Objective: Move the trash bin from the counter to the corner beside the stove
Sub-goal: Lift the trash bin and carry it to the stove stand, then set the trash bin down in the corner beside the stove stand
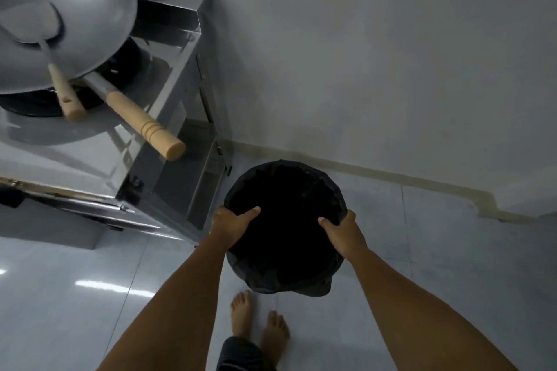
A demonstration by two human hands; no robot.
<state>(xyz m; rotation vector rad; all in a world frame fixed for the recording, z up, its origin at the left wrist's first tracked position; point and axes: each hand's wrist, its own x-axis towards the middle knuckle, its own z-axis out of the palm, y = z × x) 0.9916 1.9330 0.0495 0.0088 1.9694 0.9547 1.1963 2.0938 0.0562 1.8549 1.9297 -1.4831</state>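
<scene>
A round trash bin [286,187] lined with a black bag is below me, close to the wall and just right of the steel stove stand [180,93]. My left hand [233,221] grips the bin's left rim, thumb inside. My right hand [342,230] grips the right rim the same way. Whether the bin's base touches the tiled floor is hidden by the bin itself. My bare feet stand right behind the bin.
A large grey wok [60,18] with a wooden handle [144,126] juts over the stove's edge toward the bin. A ladle with a wooden grip [64,93] rests in the wok. The white wall [391,69] meets the floor along a beige skirting [391,176].
</scene>
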